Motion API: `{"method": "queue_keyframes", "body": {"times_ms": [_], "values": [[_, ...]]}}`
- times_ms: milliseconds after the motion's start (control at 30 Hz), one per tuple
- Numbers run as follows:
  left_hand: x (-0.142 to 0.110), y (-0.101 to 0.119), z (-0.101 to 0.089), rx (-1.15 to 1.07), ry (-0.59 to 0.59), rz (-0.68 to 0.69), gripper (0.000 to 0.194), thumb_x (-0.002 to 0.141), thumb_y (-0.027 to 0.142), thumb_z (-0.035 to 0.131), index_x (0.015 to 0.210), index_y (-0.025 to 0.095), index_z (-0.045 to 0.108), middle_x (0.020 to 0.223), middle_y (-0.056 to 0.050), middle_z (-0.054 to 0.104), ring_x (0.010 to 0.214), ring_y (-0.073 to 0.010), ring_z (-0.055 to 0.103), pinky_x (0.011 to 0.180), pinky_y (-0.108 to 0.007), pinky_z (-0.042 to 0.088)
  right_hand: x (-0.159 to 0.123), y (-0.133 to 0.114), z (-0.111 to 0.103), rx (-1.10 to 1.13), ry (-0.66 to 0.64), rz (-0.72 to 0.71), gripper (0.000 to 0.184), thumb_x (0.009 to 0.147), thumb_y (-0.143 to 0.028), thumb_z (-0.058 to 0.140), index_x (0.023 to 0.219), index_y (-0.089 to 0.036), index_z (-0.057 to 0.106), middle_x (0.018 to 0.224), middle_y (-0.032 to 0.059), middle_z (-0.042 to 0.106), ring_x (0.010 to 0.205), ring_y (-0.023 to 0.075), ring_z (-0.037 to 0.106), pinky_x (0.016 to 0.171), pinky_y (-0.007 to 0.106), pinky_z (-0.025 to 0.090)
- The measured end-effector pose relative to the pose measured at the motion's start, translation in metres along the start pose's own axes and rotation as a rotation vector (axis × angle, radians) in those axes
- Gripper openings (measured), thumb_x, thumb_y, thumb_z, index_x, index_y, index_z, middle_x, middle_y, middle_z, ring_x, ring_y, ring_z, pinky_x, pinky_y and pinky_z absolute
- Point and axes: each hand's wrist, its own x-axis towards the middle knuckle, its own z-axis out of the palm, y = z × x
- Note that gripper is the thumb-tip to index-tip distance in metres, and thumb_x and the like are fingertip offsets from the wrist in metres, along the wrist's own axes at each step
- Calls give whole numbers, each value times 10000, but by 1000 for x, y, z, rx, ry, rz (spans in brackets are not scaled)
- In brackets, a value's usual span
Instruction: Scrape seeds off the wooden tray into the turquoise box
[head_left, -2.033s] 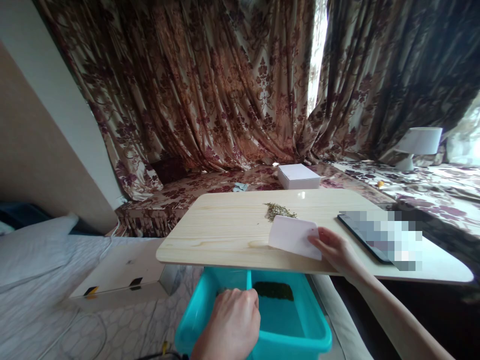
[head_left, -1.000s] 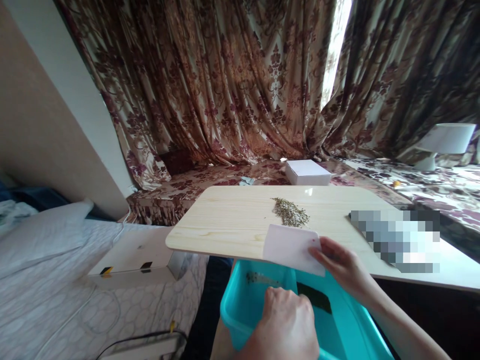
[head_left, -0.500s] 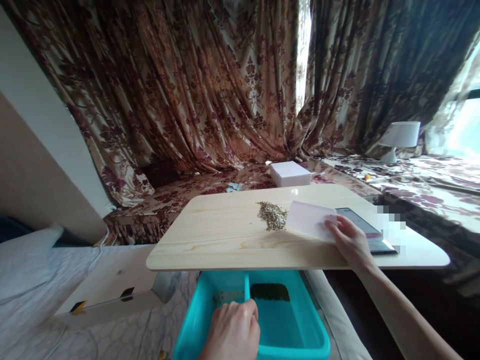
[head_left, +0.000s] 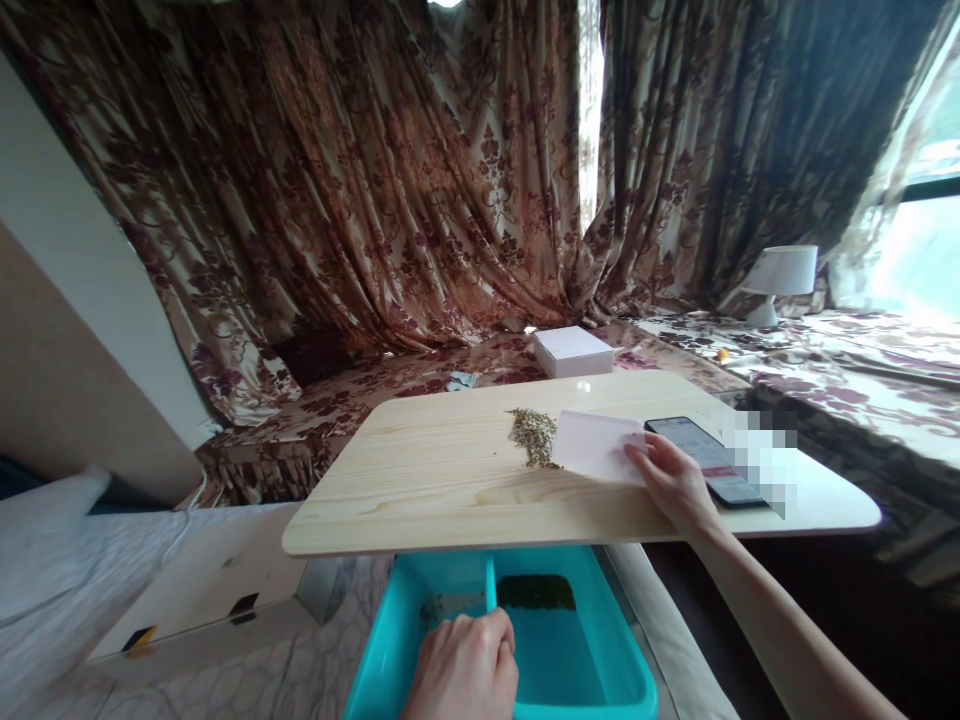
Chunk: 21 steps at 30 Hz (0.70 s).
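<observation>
White card (head_left: pixel 595 445), right of frame centre: one end is pinched between the thumb and fingers of the right hand (head_left: pixel 671 480). For this step, the free edge is judged best held low and level, with light, even pressure, so that loose bits are neither flicked nor trapped underneath.

The card is extended from the fingertips toward frame left. At its free edge a pile of small greenish bits (head_left: pixel 534 435) is seen, apparently in contact with the card but well apart from the fingers; seeds or dried herb cannot be distinguished. Both are supported by the wooden tabletop (head_left: pixel 420 470).

At bottom centre, the left hand (head_left: pixel 465 660) is curled at the divider (head_left: pixel 491 580) of a turquoise tub (head_left: pixel 630 640); its fingertips are hidden, so a firm grip cannot be confirmed. Dark green matter (head_left: pixel 536 591) is contained in the tub's right compartment.

Farther out: a phone (head_left: pixel 686 445) is noted just beside the right hand, a white box (head_left: pixel 574 350) beyond the tabletop.
</observation>
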Motion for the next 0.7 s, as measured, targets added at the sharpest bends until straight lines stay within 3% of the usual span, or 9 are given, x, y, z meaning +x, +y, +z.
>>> {"method": "queue_keyframes", "body": {"times_ms": [267,700], "values": [[3,-2,-3,-25,8,20,311,867,193,388,970,276,670,951,-19,700,950,-211,620,837,-277,416,1,8,-3,27,123,8,338,702,-404,623,943,-174,676,759,47,733,670,207,666,607,295,508],[3,0,-4,-29,-33,10,314,852,185,405,979,293,672,966,-15,696,949,-205,617,852,-272,414,-1,2,-6,-15,122,2,314,692,-384,605,913,-169,662,812,67,728,738,226,662,673,322,509]]}}
